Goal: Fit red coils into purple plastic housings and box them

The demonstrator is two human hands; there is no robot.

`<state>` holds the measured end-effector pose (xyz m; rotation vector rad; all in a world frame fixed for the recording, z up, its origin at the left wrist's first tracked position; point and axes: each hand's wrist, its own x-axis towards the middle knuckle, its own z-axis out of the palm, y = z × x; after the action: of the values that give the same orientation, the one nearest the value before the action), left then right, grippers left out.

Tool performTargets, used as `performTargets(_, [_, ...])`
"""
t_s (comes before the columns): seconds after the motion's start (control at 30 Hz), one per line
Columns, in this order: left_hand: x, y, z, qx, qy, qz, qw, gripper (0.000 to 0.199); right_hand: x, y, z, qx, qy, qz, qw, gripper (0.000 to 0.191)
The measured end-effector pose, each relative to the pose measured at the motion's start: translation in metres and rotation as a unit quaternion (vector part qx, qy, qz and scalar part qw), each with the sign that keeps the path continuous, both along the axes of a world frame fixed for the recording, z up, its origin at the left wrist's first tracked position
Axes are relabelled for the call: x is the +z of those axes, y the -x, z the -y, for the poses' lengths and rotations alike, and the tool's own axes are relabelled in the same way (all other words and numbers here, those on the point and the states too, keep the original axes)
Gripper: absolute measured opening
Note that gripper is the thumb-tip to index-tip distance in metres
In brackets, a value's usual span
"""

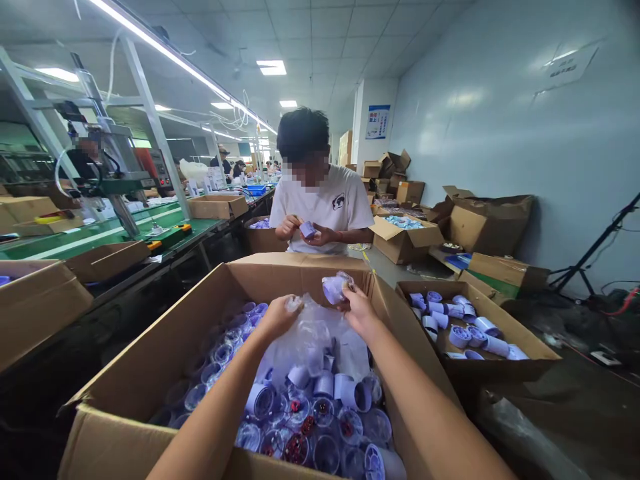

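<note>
My right hand (359, 312) is closed on a light purple cup-shaped part (334, 288) with some clear plastic about it, held above the big cardboard box (150, 347). To the left, my left hand (278, 316) pinches the edge of a clear plastic bag (313, 333), which hangs down into the box between my forearms. Beneath my hands lie several purple cup-shaped parts (325, 385) and clear plastic cups (327, 453), some with small red pieces (296, 448) inside. My forearms hide part of the contents.
Facing me, a person in a white shirt (320, 207) holds a similar purple part (307, 230). A shallow carton of purple parts (530, 357) stands at right. A green workbench (165, 217) with a press machine (113, 153) runs along the left. Cartons (405, 243) stand behind.
</note>
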<state>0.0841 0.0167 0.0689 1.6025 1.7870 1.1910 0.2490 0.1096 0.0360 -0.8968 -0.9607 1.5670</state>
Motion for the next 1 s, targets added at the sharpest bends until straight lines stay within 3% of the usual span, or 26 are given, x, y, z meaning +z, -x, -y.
performTargets(0.07, [0.002, -0.001, 0.001, 0.064, -0.035, -0.062, 0.995, 0.015, 0.001, 0.002, 0.004, 0.024, 0.003, -0.009, 1.0, 0.018])
performTargets(0.13, [0.004, -0.003, 0.002, 0.081, -0.048, -0.086, 0.992, 0.014, 0.002, 0.003, 0.008, 0.041, -0.001, -0.011, 0.999, 0.02])
performTargets(0.3, [0.004, -0.003, 0.004, 0.057, -0.077, -0.037, 0.995, 0.012, 0.008, 0.007, 0.019, 0.058, -0.077, 0.022, 0.995, 0.031])
performTargets(0.5, [0.003, -0.003, 0.002, 0.009, -0.099, 0.027, 0.995, 0.039, 0.013, 0.009, 0.028, 0.072, -0.193, 0.081, 0.975, 0.037])
performTargets(0.7, [0.002, 0.0, 0.0, 0.003, -0.072, 0.038, 0.997, 0.027, 0.01, 0.005, 0.027, 0.118, -0.185, 0.134, 0.966, 0.041])
performTargets(0.9, [0.003, 0.006, -0.004, -0.061, 0.022, 0.231, 0.971, 0.01, 0.005, 0.001, 0.013, 0.065, -0.142, 0.163, 0.974, 0.045])
performTargets(1.0, [0.001, 0.004, -0.009, -0.055, 0.04, 0.285, 0.956, 0.01, 0.008, 0.0, 0.012, 0.05, -0.145, 0.168, 0.974, 0.044])
